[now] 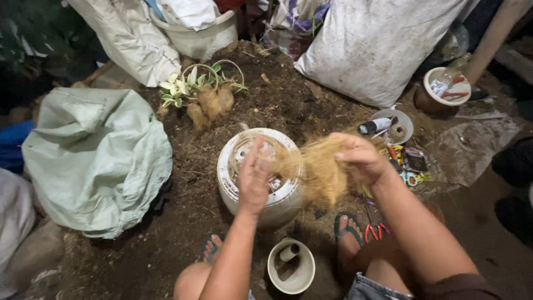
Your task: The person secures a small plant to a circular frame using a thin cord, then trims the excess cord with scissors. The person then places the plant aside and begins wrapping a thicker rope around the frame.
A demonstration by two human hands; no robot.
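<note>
A round white ceramic pot point(232, 186) stands on the soil-covered ground in front of me. My left hand point(254, 176) reaches over its mouth, fingers together, touching brown coconut fibre at the rim. My right hand point(361, 157) is closed on a large tuft of the same coconut fibre point(322, 172), held just right of the pot. Thin strands stretch between the two hands across the pot's opening. My sandalled feet point(348, 229) rest on the ground below the pot.
Small variegated plants with fibre-wrapped roots point(204, 94) lie behind the pot. A pale green sack point(97, 155) sits left, a big white sack point(377, 47) at back right. A small white pot point(291, 266) is between my knees. Bowls, scissors and tools point(408, 166) lie right.
</note>
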